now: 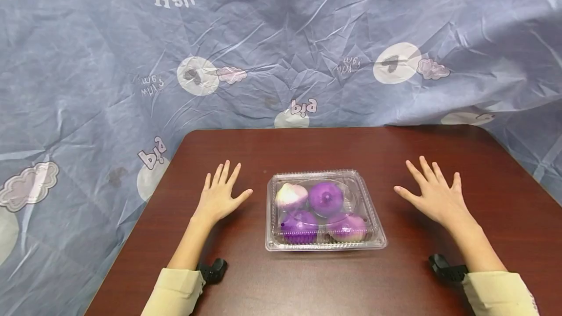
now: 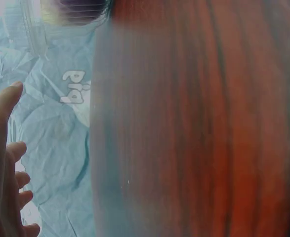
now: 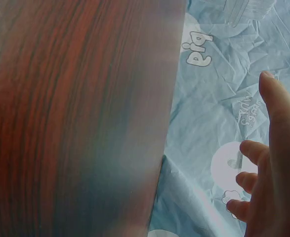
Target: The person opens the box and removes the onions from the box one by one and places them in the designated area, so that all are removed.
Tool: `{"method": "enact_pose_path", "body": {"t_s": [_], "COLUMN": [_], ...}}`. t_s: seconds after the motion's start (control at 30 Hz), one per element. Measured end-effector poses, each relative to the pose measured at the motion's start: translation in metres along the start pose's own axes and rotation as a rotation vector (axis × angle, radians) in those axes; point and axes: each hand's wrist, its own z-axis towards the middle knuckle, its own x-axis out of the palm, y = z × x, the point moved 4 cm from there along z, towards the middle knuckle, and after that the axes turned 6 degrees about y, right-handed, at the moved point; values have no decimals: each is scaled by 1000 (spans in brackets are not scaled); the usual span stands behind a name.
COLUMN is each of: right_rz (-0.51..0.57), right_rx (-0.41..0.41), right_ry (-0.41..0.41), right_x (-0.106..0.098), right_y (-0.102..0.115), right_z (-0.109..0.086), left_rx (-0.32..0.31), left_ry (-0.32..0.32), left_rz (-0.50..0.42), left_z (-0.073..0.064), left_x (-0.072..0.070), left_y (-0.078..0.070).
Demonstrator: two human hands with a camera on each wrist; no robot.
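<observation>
A clear plastic clamshell box (image 1: 325, 247) with its lid down stands mid-table. Inside it are several round purple and whitish things that look like onions, among them a deep purple one (image 1: 326, 199) and a paler one (image 1: 291, 196). My left hand (image 1: 217, 201) is to the left of the box, fingers spread, holding nothing. On the other side my right hand (image 1: 439, 199) has its fingers spread too, apart from the box. The left wrist view catches a corner of the box (image 2: 33, 29) at the top; the right wrist view catches its edge (image 3: 246, 10).
The dark reddish-brown table (image 1: 246, 282) has rounded far corners. Behind and to its left hangs a wrinkled blue-grey printed cloth (image 1: 263, 38). A small black device (image 1: 212, 271) is on the left wrist, and another black device (image 1: 447, 268) on the right.
</observation>
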Motion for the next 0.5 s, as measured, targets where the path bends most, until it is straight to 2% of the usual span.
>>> {"method": "enact_pose_path", "body": {"t_s": [0.5], "right_rz": [27], "right_rx": [-5], "right_ry": [-17], "right_x": [-4], "right_y": [9], "right_z": [-8], "left_rx": [-6], "left_ry": [-41], "left_rz": [-65], "left_z": [-6], "left_x": [-1], "left_y": [-9]}}
